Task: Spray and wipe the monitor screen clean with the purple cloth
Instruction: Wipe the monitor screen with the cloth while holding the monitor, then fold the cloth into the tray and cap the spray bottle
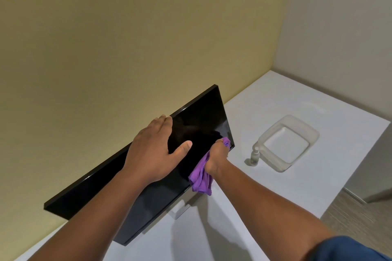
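Observation:
A black monitor (pixel 199 116) stands on a white table, its dark screen facing me. My left hand (pixel 152 150) grips the monitor's top edge, fingers over the back and thumb on the screen. My right hand (pixel 217 155) is closed on the purple cloth (pixel 200 178) and presses it against the lower right part of the screen, with the cloth's loose end hanging below my fist. A small clear spray bottle (pixel 254 155) stands upright on the table to the right of the monitor, apart from both hands.
A clear plastic tub (pixel 311 133) sits on the white table (pixel 275 99) just right of the bottle. Yellow wall behind the monitor, grey wall at right. The table's right edge drops to a wooden floor (pixel 360 218).

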Motion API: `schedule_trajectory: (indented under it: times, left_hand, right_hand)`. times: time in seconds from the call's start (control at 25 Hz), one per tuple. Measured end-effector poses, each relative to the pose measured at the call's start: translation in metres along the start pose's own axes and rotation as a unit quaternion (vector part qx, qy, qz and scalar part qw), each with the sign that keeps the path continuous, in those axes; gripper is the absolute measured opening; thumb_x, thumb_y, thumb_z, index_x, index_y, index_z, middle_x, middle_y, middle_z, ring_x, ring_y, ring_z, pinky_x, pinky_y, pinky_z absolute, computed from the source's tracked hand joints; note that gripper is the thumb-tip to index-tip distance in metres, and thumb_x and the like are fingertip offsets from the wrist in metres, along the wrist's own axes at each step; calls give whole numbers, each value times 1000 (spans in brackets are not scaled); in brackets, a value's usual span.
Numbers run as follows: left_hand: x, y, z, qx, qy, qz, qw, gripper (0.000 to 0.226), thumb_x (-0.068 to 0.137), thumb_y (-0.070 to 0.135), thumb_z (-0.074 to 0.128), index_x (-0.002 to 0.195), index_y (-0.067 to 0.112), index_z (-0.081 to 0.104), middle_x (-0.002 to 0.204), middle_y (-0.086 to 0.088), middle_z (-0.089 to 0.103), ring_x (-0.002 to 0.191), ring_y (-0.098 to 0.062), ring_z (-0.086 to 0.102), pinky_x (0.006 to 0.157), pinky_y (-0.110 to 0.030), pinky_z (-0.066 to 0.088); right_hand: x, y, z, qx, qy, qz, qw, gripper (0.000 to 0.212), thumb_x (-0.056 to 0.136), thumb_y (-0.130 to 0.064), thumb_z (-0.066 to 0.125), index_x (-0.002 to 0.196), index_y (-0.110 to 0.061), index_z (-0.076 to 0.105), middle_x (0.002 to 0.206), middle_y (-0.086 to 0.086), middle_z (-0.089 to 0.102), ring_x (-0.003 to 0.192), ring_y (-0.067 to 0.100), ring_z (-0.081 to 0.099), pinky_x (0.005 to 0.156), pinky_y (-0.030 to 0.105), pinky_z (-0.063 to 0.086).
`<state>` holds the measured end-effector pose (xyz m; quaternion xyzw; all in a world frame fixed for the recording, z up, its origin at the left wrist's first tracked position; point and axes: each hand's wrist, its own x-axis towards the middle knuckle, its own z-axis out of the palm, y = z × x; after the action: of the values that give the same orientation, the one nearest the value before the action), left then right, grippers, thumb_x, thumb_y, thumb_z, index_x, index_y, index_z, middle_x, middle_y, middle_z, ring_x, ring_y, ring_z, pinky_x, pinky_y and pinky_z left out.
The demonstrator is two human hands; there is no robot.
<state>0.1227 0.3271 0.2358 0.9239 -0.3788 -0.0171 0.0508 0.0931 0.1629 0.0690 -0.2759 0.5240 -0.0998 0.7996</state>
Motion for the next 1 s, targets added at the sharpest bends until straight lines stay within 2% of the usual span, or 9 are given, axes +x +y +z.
schedule_trajectory:
  times: [0.12,0.2,0.28,0.36,0.44,0.52,0.64,0.8,1.0]
  left_hand:
    - [2,17,0,-17,12,-39,999,105,83,89,17,161,19,20,169,-4,21,156,-19,18,123,-39,20]
    - [1,22,0,-29,9,-52,998,105,82,88,19,161,19,21,169,-3,21,156,-19,19,124,-39,20]
    - [0,23,-2,-48,0,-64,997,103,82,87,24,161,21,22,170,0,19,156,-18,17,125,-39,19]
    - [1,21,-3,-76,-3,-69,995,94,88,78,37,161,22,23,170,1,19,156,-15,15,125,-37,15]
    - [3,19,-5,-107,-6,-71,992,81,95,61,49,161,22,25,170,1,19,156,-14,14,124,-34,12]
    - [2,18,-12,-144,-22,-79,986,75,98,49,54,161,22,25,170,0,19,156,-14,14,123,-32,12]
    - [-8,12,-30,-173,-9,-91,981,76,96,46,59,160,21,27,168,0,26,153,-18,25,122,-33,23]
    - [-47,6,-78,-284,67,-100,951,83,87,63,57,158,33,29,164,11,30,148,-9,32,107,-26,31]
    - [-124,13,-101,-416,116,-81,898,83,79,77,55,151,40,39,156,18,42,144,-7,39,113,-32,37]
  right_hand:
    - [-2,-30,7,-19,22,-42,999,43,106,-42,39,145,-23,39,142,11,51,120,31,58,106,46,52]
    - [-13,-48,18,-33,21,-90,995,56,107,-47,35,157,-27,22,159,9,36,137,33,47,113,51,43]
    - [-35,-62,31,-50,-9,-146,988,64,107,-49,33,162,-34,5,170,0,16,152,29,27,122,53,28]
    - [-64,-74,42,-68,-63,-200,975,66,107,-51,33,161,-41,-2,171,-7,10,156,23,17,126,51,20]
    - [-95,-80,47,-89,-133,-243,957,63,107,-52,36,160,-45,4,169,-8,20,155,19,21,126,48,21]
    - [-128,-84,45,-108,-212,-248,939,57,106,-51,40,159,-40,24,159,-5,42,145,18,40,120,44,33]
    - [-171,-94,34,-91,-301,-180,932,45,104,-51,49,138,-23,56,117,4,69,107,23,67,95,43,56]
    - [-227,-106,21,-95,-399,-152,899,43,104,-47,51,131,-15,62,116,14,75,102,30,74,80,44,62]
    - [-291,-95,-1,-132,-449,-188,864,41,104,-45,50,130,-17,63,113,7,78,101,24,76,72,37,63]
